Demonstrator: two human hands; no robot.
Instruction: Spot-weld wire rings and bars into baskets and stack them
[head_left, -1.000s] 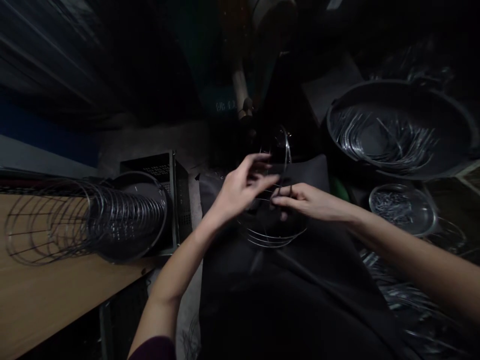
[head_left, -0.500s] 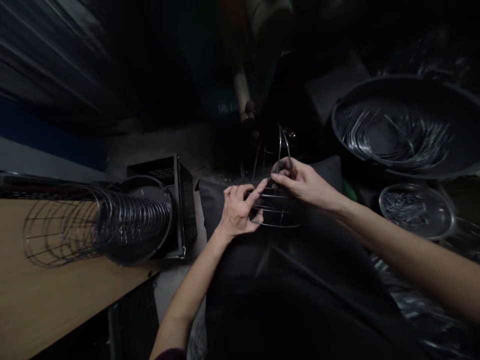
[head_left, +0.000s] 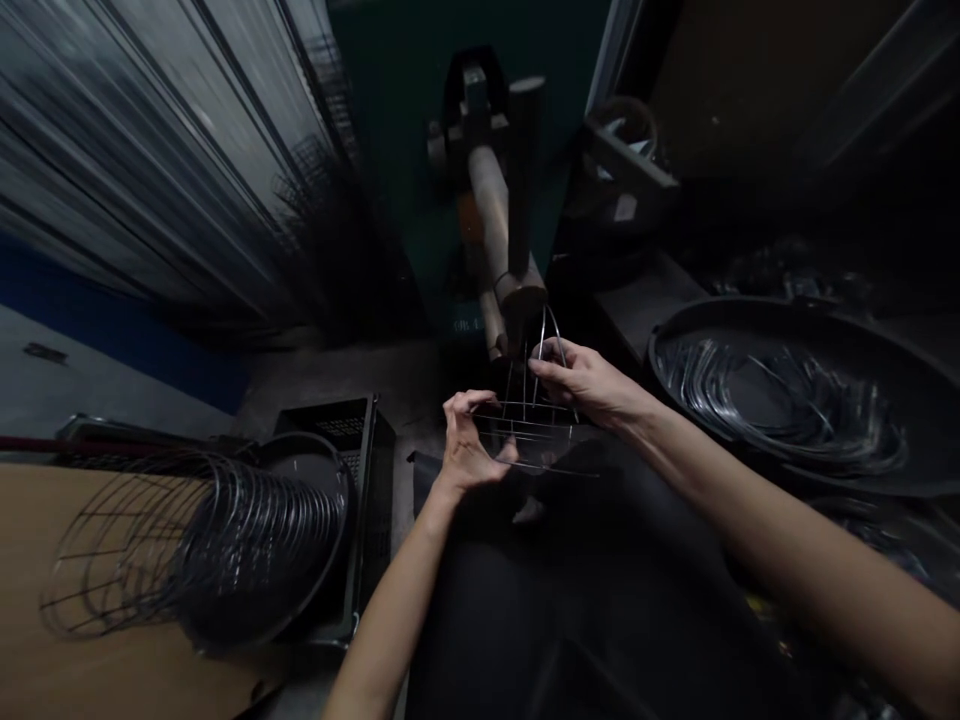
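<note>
A small round wire frame (head_left: 534, 421), made of thin metal rings with crossing wires, is held between my hands in front of a machine. My left hand (head_left: 469, 450) grips its left side, fingers over the upper ring and thumb lower down. At its far right, my right hand (head_left: 589, 385) pinches curved wire (head_left: 541, 345) between thumb and fingertips; whether that wire is joined to the frame, I cannot tell. Just beyond the fingers is the blunt tip of a thick metal arm (head_left: 491, 205) on the green machine (head_left: 382, 90).
On the left, a row of nested wire frames (head_left: 232, 510) rests in a black round tub (head_left: 341, 545) beside a black crate (head_left: 365, 460). To the right, a wide black basin (head_left: 750, 310) holds many curved wires. Below it lies a container of small metal pieces (head_left: 877, 530), partly behind my forearm.
The view has tilted up, showing more of the machine. Both hands and the wire frame are now closer to the machine's arm tips. My left index finger has moved back from the right hand.
</note>
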